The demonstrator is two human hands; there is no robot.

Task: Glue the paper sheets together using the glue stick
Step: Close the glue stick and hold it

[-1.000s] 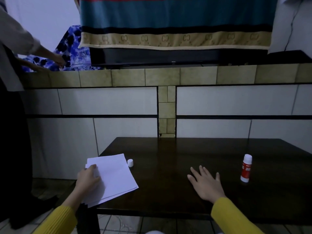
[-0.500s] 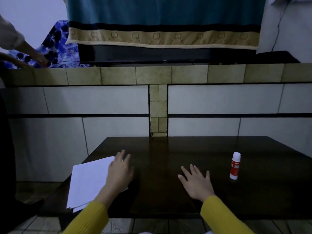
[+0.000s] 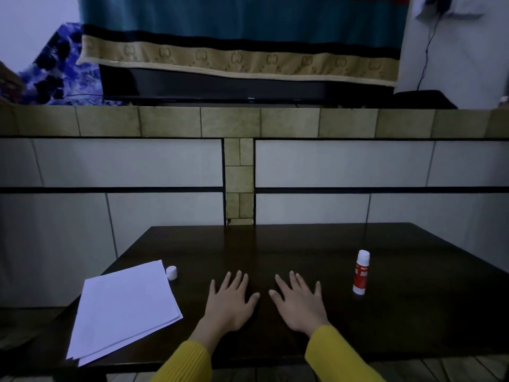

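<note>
Resting palms-down on the table (image 3: 303, 244), both hands (image 3: 230, 304) (image 3: 298, 304) lie flat, fingers spread, holding nothing.

The tan border band of the hanging blanket (image 3: 239, 57) carried a repeated interlocking "CC"-like monogram, evenly spaced along its width. The glue stick (image 3: 361, 272), standing upright near the bench's right edge, bore a red label with white marks too small and blurred to read. No other text, number or sign could be read anywhere.
</note>
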